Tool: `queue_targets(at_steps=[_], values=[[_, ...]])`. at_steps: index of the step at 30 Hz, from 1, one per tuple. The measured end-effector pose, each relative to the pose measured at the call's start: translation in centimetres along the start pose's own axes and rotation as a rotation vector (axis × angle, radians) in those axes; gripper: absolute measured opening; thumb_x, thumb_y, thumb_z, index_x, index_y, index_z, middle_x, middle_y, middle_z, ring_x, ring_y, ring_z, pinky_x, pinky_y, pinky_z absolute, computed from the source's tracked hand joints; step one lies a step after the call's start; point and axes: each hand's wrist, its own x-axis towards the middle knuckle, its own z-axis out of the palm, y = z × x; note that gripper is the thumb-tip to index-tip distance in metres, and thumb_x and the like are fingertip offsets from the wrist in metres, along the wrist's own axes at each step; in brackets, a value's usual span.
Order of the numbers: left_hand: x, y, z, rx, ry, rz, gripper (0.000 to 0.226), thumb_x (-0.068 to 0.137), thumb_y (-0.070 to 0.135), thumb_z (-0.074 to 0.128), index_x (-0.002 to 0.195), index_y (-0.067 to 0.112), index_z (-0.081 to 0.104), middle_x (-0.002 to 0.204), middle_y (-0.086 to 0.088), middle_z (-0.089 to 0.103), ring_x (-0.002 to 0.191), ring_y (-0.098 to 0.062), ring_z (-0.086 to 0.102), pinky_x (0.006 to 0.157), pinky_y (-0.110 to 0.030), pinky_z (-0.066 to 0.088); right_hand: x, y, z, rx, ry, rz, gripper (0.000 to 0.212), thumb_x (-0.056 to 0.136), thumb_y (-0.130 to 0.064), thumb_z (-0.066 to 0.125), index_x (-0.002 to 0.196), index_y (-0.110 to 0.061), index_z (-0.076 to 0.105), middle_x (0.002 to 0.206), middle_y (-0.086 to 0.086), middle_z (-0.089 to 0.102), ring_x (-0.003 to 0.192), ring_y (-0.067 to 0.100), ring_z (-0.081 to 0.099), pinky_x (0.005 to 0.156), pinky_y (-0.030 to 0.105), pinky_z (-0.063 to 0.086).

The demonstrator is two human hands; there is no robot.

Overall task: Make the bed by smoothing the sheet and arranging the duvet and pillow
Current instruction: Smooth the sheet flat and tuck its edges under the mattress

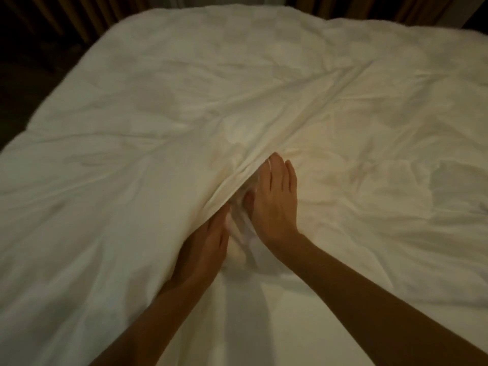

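A white duvet (163,107) covers most of the bed, creased, with a raised fold running diagonally from the middle toward the upper right. Smoother white sheet (264,313) shows near the front between my forearms. My right hand (274,202) lies flat with straight fingers against the fold's edge, its fingertips reaching under it. My left hand (203,247) rests beside it lower left, its fingers partly hidden under the lifted duvet edge. No pillow is in view.
Dark floor (23,83) lies along the bed's left side. Brown curtains (79,14) hang behind the far edge of the bed.
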Motion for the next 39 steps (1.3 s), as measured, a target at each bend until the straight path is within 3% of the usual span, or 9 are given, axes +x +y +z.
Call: queue_targets(at_steps=[4,8,13,19,22,26,29,33,39], values=[[-2.8,-0.7,0.2,-0.075,0.251,0.024,0.040,0.097,0.023,0.037,0.124,0.010,0.062,0.128,-0.001,0.058,0.118,-0.018,0.052,0.108,-0.023,0.032,0.9,-3.3,-1.3,0.125,0.064,-0.138,0.045,0.087,-0.010,0.049,0.130,0.000,0.039,0.130,0.026,0.053,0.128,0.036,0.040,0.114,0.048,0.025],[-5.5,-0.3,0.2,-0.002,0.529,0.204,0.032,0.092,0.002,0.052,0.123,0.004,0.058,0.122,-0.014,0.055,0.112,-0.027,0.051,0.108,-0.023,0.030,0.0,-5.9,-1.2,0.113,-0.059,-0.353,0.048,0.094,-0.015,0.048,0.141,-0.010,0.046,0.143,0.016,0.047,0.137,0.032,0.039,0.116,0.052,0.022],[-8.8,-3.0,1.6,0.313,0.536,-0.153,0.068,0.084,0.004,0.065,0.145,0.011,0.035,0.141,-0.020,0.043,0.126,-0.038,0.042,0.111,-0.045,0.026,-1.2,-7.7,-1.3,0.137,-0.145,-0.462,0.067,0.086,-0.050,0.052,0.140,-0.011,0.049,0.142,0.013,0.049,0.137,0.032,0.040,0.116,0.054,0.017],[-10.3,-7.9,-2.1,0.440,0.673,-0.503,0.063,0.081,0.004,0.056,0.140,0.014,0.040,0.137,-0.018,0.047,0.122,-0.037,0.044,0.102,-0.045,0.029,-2.1,-10.1,0.2,0.149,-0.090,-0.413,0.041,0.085,-0.018,0.051,0.123,-0.008,0.064,0.126,0.014,0.062,0.125,0.034,0.053,0.112,0.056,0.027],[-9.7,-10.7,-5.0,0.386,0.556,-0.504,0.044,0.075,0.002,0.052,0.118,0.008,0.056,0.111,-0.021,0.058,0.097,-0.042,0.056,0.082,-0.050,0.044,-2.2,-11.3,0.8,0.138,-0.104,-0.388,0.031,0.083,-0.017,0.061,0.112,-0.011,0.067,0.116,0.011,0.065,0.118,0.031,0.056,0.112,0.054,0.026],[-4.4,-13.5,-9.5,0.356,0.429,-0.512,0.029,0.085,0.020,0.037,0.092,0.008,0.062,0.092,-0.020,0.065,0.083,-0.043,0.063,0.073,-0.046,0.046,-0.3,-13.3,1.3,0.193,-0.074,-0.270,0.033,0.079,-0.009,0.038,0.088,-0.012,0.070,0.083,0.006,0.065,0.088,0.029,0.061,0.107,0.050,0.034],[0.5,-16.1,-12.7,0.444,0.405,-0.384,0.037,0.087,0.027,0.035,0.095,0.008,0.065,0.092,-0.022,0.067,0.085,-0.043,0.063,0.080,-0.045,0.044,2.3,-15.5,3.0,0.161,-0.045,-0.190,0.031,0.076,-0.016,0.038,0.082,-0.012,0.068,0.075,0.005,0.063,0.077,0.029,0.060,0.098,0.046,0.037],[6.2,-19.5,-16.5,0.426,0.283,-0.239,0.026,0.095,0.025,0.047,0.095,0.010,0.068,0.090,-0.020,0.067,0.086,-0.040,0.062,0.085,-0.042,0.040,5.9,-18.3,6.0,-0.057,-0.190,-0.066,0.024,0.064,-0.029,0.080,0.079,-0.016,0.066,0.073,0.002,0.063,0.075,0.026,0.058,0.082,0.037,0.031],[13.9,-23.1,-19.4,0.555,0.170,-0.039,0.022,0.092,0.018,0.045,0.094,0.012,0.066,0.092,-0.017,0.066,0.084,-0.037,0.062,0.073,-0.036,0.035,10.0,-21.2,8.5,-0.098,-0.230,0.111,0.020,0.063,-0.022,0.077,0.073,-0.015,0.061,0.068,0.003,0.060,0.070,0.027,0.056,0.076,0.037,0.036]])
